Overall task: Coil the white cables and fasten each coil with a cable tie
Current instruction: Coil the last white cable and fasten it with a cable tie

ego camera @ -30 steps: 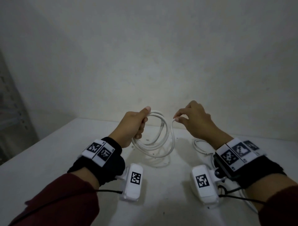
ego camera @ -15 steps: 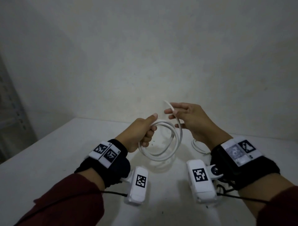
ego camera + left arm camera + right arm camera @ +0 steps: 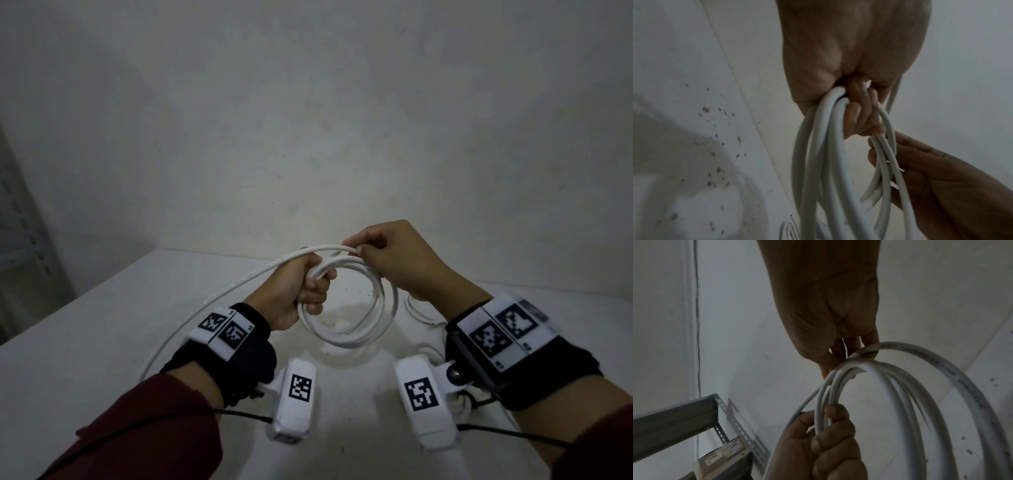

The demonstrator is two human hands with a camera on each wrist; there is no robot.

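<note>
Since half a second ago the right hand (image 3: 400, 260) has dropped from above the loops to their top edge and closed its fingers, and a long run of the white cable (image 3: 349, 305) now sweeps out to the left over the table (image 3: 85, 329), where before only the coil showed. The left hand (image 3: 294, 291) stays clamped round the left side of the coil, fingers curled through the loops and thumb on top, holding it upright above the table. In the left wrist view the strands pass between its curled fingers (image 3: 857, 113) and hang down from the fist. The right hand pinches the outermost strand between thumb and forefinger, just beside the left thumb, with its other fingers folded; in the right wrist view that strand arcs away from its fingertips (image 3: 869, 344) over the bundled loops. The free run leaves the top of the coil behind the left hand and curves down past the left wrist to the table. More white cable (image 3: 419, 313) lies on the table below the right hand. A grey metal shelf rack (image 3: 694, 415) stands at the left wall.
</note>
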